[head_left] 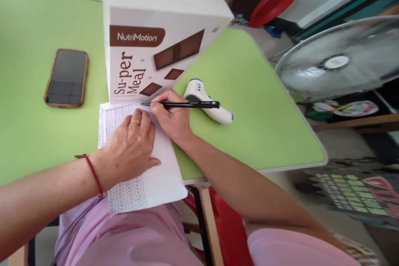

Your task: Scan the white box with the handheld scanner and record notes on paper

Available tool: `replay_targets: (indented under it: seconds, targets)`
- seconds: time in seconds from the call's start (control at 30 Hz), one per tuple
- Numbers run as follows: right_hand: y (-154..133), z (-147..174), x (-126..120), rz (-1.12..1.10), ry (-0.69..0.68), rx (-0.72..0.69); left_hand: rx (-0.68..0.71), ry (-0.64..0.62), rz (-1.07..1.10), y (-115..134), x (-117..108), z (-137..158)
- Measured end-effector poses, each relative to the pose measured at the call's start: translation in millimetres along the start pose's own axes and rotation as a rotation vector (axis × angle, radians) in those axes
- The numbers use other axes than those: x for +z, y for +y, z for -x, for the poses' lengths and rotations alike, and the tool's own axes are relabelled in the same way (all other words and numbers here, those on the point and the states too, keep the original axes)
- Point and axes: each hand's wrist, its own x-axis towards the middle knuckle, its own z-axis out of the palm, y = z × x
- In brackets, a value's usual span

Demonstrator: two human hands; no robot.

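Note:
My right hand [173, 118] grips a black pen [193, 104], its tip on the upper edge of a sheet of paper [162, 178]. Lines of small handwriting run along the left part of the sheet, and its right part is blank. My left hand [132, 145], with a ring and a red cord bracelet, lies flat on the paper with fingers stretched out. The paper's far edge meets a white NutriMotion box [131, 66] standing on the table. Just beyond my right hand lies a white and blue handheld thermometer [218, 113].
A phone in a brown case [67, 77] lies on the green table [264, 133], left of the box. Off the table's right side stands a fan [336, 62], with a red basin [276, 5] behind it. A red stool [227, 224] is below the near edge.

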Motion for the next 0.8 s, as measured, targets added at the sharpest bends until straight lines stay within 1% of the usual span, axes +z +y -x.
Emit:
replay_targets:
  seconds: [0.17, 0.3, 0.53, 0.7, 0.8]
  targets:
    - [0.2, -0.4, 0.9, -0.013, 0.023, 0.002, 0.003, 0.019, -0.002, -0.9, 0.2, 1.2]
    - [0.7, -0.1, 2.1, -0.009, 0.041, -0.004, 0.008, 0.01, -0.008, -0.9, -1.2, 1.4]
    - [0.2, -0.1, 2.4, -0.004, 0.019, -0.011, -0.006, 0.003, -0.01, 0.2, -2.5, 0.1]
    - [-0.7, -0.1, 1.9, -0.009, 0.031, -0.01, -0.001, -0.007, -0.019, -0.1, -2.1, 0.0]
    - [-1.4, -0.3, 0.5, -0.006, 0.009, 0.004, -0.004, 0.002, -0.017, -0.1, -1.9, -0.5]
